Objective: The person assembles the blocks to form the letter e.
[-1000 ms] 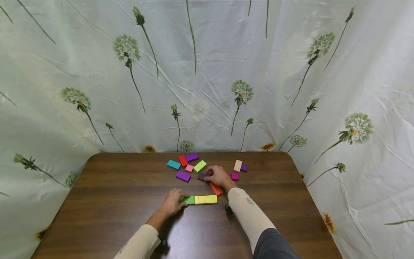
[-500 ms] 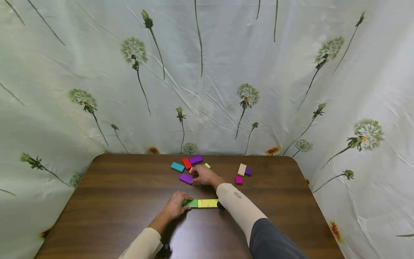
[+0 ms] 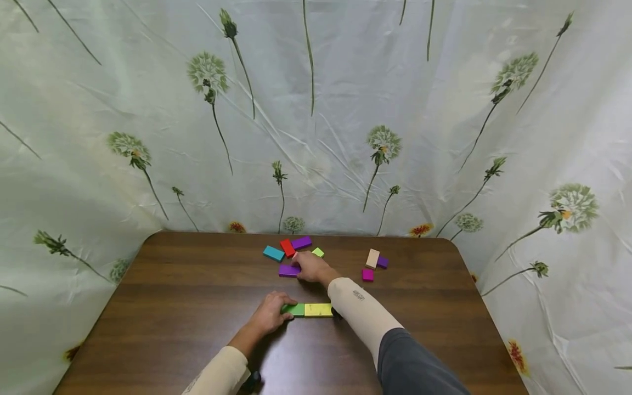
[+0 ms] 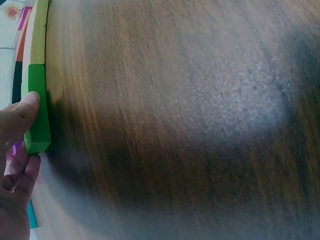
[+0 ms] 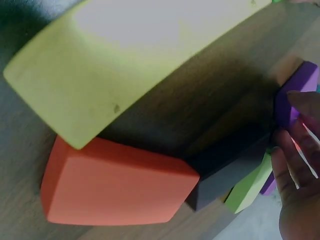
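Observation:
My left hand pinches the left end of a green block, thumb on its near side in the left wrist view. That block lies end to end with a longer yellow block, forming a straight row. Farther back, my right hand holds the right end of a purple block between thumb and fingers. In the right wrist view an orange block lies by the yellow one, with a dark block beyond it. My right arm hides both of these from the head camera.
Behind the right hand lie a teal block, a red block, another purple block and a lime block. To the right are beige, dark purple and magenta blocks. A floral curtain hangs behind the table.
My right hand has moved left from the dark block to the purple block, which has turned to lie nearly parallel to the row. My left hand stays on the green block.

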Demonstrator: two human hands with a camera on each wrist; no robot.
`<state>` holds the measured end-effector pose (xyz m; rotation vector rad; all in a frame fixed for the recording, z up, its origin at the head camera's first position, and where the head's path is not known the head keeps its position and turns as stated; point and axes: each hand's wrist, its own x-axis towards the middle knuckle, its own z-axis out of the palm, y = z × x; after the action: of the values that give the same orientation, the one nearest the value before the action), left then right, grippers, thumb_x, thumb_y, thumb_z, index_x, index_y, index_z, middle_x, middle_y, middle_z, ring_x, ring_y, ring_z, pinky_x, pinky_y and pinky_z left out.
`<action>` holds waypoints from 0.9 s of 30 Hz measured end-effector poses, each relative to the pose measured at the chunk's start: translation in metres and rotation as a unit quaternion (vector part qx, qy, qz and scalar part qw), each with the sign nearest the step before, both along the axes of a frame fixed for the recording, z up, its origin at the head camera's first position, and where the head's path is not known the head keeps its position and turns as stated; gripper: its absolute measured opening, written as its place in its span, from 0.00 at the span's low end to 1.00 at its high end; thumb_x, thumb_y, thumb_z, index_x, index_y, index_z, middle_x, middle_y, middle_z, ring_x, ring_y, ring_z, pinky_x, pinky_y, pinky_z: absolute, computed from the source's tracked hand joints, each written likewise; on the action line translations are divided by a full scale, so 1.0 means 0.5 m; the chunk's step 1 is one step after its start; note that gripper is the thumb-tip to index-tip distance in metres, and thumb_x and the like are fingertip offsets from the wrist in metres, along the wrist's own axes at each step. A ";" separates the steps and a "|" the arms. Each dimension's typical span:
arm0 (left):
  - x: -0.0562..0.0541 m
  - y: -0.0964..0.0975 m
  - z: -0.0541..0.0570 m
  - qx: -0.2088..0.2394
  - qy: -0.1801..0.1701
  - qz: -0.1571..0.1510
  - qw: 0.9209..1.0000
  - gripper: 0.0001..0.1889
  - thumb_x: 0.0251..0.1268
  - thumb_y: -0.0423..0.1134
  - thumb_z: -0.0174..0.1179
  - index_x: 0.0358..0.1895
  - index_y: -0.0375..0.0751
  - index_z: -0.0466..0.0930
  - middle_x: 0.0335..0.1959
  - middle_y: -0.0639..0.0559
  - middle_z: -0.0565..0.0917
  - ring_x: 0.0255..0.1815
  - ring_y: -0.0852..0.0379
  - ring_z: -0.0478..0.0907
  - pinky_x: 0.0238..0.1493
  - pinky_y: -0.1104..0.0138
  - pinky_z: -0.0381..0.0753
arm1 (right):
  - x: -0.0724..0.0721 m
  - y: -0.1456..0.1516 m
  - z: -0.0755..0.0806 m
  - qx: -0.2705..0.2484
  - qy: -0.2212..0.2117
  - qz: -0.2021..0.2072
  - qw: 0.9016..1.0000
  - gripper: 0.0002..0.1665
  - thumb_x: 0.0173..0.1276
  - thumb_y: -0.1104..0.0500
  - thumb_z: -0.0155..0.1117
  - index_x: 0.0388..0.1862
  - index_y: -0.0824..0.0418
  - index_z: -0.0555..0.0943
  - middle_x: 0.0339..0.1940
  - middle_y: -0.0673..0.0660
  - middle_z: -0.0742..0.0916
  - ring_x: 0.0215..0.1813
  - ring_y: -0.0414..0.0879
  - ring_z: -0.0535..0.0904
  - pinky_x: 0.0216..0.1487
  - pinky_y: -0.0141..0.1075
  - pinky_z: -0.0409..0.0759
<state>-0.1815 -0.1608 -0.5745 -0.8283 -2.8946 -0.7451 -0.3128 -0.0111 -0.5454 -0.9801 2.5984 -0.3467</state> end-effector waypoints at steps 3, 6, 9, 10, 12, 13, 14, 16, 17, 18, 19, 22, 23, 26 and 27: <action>-0.002 0.002 0.002 0.001 -0.006 0.000 1.000 0.14 0.48 0.33 0.72 0.41 0.36 0.87 0.33 0.49 0.84 0.37 0.49 0.78 0.42 0.58 0.76 | 0.002 0.010 0.018 0.009 -0.008 -0.004 1.000 0.20 0.63 0.64 0.64 0.55 0.60 0.82 0.52 0.52 0.85 0.58 0.45 0.78 0.59 0.36 0.74; -0.002 0.002 0.005 -0.001 -0.013 0.003 1.000 0.14 0.48 0.33 0.72 0.41 0.36 0.87 0.34 0.49 0.84 0.38 0.50 0.79 0.43 0.58 0.76 | -0.002 0.020 0.018 0.013 -0.007 0.004 1.000 0.21 0.63 0.65 0.64 0.56 0.59 0.82 0.54 0.52 0.85 0.60 0.45 0.77 0.60 0.36 0.73; -0.001 0.002 0.004 -0.004 -0.016 0.005 1.000 0.14 0.48 0.33 0.72 0.41 0.36 0.87 0.34 0.49 0.84 0.38 0.49 0.78 0.42 0.57 0.76 | -0.002 0.029 0.018 0.019 -0.003 0.007 1.000 0.20 0.64 0.65 0.64 0.56 0.59 0.82 0.54 0.51 0.85 0.59 0.45 0.77 0.60 0.36 0.73; 0.000 0.003 0.004 -0.005 -0.021 0.008 1.000 0.14 0.49 0.33 0.72 0.42 0.37 0.87 0.34 0.49 0.84 0.38 0.49 0.78 0.43 0.57 0.76 | -0.002 0.031 0.017 0.018 -0.001 0.007 1.000 0.20 0.64 0.65 0.64 0.56 0.59 0.82 0.54 0.52 0.85 0.59 0.45 0.77 0.60 0.36 0.73; 0.001 0.003 0.003 -0.004 -0.026 0.009 1.000 0.14 0.49 0.33 0.72 0.42 0.37 0.87 0.35 0.49 0.84 0.38 0.49 0.78 0.42 0.57 0.76 | -0.001 0.036 0.016 0.017 0.002 0.005 1.000 0.19 0.64 0.64 0.65 0.55 0.60 0.82 0.53 0.52 0.85 0.58 0.45 0.78 0.60 0.36 0.73; 0.001 0.003 0.003 -0.003 -0.028 0.008 1.000 0.14 0.49 0.33 0.72 0.42 0.37 0.87 0.35 0.49 0.84 0.38 0.49 0.78 0.42 0.57 0.76 | -0.001 0.038 0.014 0.014 0.002 0.005 1.000 0.19 0.64 0.64 0.65 0.54 0.60 0.82 0.52 0.53 0.85 0.57 0.46 0.78 0.60 0.36 0.73; 0.001 0.003 0.003 -0.002 -0.029 0.008 1.000 0.14 0.49 0.33 0.72 0.42 0.36 0.87 0.35 0.49 0.84 0.39 0.49 0.78 0.42 0.57 0.76 | 0.000 0.039 0.014 0.010 0.003 0.003 1.000 0.18 0.63 0.63 0.65 0.54 0.60 0.82 0.52 0.53 0.85 0.57 0.46 0.78 0.59 0.36 0.73; 0.001 0.003 0.003 -0.001 -0.030 0.008 1.000 0.14 0.49 0.33 0.72 0.42 0.36 0.86 0.35 0.49 0.84 0.38 0.49 0.78 0.42 0.57 0.75 | 0.001 0.042 0.012 0.003 0.005 0.002 1.000 0.18 0.63 0.62 0.66 0.53 0.61 0.82 0.51 0.53 0.85 0.56 0.46 0.78 0.59 0.37 0.73; 0.000 0.003 0.003 -0.001 -0.030 0.008 1.000 0.14 0.49 0.33 0.72 0.42 0.36 0.86 0.35 0.49 0.84 0.38 0.49 0.78 0.42 0.57 0.75 | 0.002 0.042 0.012 -0.001 0.005 0.000 1.000 0.18 0.64 0.61 0.66 0.53 0.61 0.83 0.51 0.54 0.85 0.56 0.47 0.78 0.59 0.37 0.73; 0.000 0.003 0.003 -0.002 -0.031 0.009 0.999 0.14 0.49 0.33 0.72 0.42 0.36 0.86 0.35 0.49 0.84 0.38 0.49 0.78 0.42 0.58 0.75 | 0.003 0.043 0.011 -0.005 0.004 -0.002 1.000 0.18 0.64 0.60 0.66 0.53 0.61 0.83 0.51 0.54 0.85 0.56 0.47 0.78 0.60 0.37 0.73; 0.000 0.003 0.002 -0.002 -0.031 0.009 0.999 0.14 0.49 0.33 0.72 0.42 0.36 0.86 0.35 0.49 0.84 0.38 0.49 0.78 0.42 0.58 0.75 | 0.004 0.043 0.010 -0.008 0.005 -0.003 1.000 0.18 0.64 0.60 0.66 0.52 0.61 0.83 0.51 0.54 0.85 0.57 0.47 0.78 0.60 0.38 0.73; -0.001 0.003 0.003 -0.003 -0.034 0.011 0.999 0.14 0.50 0.33 0.72 0.43 0.36 0.86 0.36 0.48 0.84 0.39 0.49 0.78 0.43 0.57 0.76 | 0.004 0.044 0.008 -0.011 0.007 -0.006 1.000 0.17 0.64 0.60 0.67 0.52 0.61 0.83 0.51 0.54 0.84 0.57 0.47 0.78 0.61 0.38 0.72; -0.001 0.003 0.003 -0.003 -0.035 0.010 0.999 0.14 0.50 0.33 0.72 0.43 0.36 0.86 0.36 0.48 0.84 0.39 0.49 0.78 0.43 0.57 0.75 | 0.005 0.044 0.008 -0.011 0.007 -0.007 1.000 0.17 0.64 0.60 0.67 0.52 0.61 0.83 0.50 0.54 0.84 0.57 0.47 0.78 0.61 0.37 0.72; 0.000 0.003 0.005 0.001 -0.039 0.009 0.999 0.14 0.50 0.33 0.71 0.43 0.35 0.86 0.36 0.47 0.84 0.40 0.49 0.78 0.44 0.55 0.75 | 0.005 0.046 0.007 -0.011 0.004 -0.012 1.000 0.17 0.63 0.60 0.67 0.52 0.60 0.83 0.50 0.54 0.84 0.56 0.47 0.78 0.60 0.37 0.72; 0.000 0.003 0.006 0.002 -0.040 0.009 0.999 0.14 0.50 0.33 0.71 0.43 0.35 0.86 0.36 0.47 0.84 0.40 0.48 0.78 0.45 0.55 0.75 | 0.005 0.047 0.008 -0.012 0.003 -0.013 1.000 0.17 0.63 0.60 0.67 0.51 0.60 0.83 0.50 0.54 0.84 0.56 0.47 0.78 0.60 0.37 0.72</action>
<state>-0.1816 -0.1592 -0.5713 -0.7899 -2.9654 -0.7994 -0.3104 0.0125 -0.5415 -0.9568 2.6214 -0.3819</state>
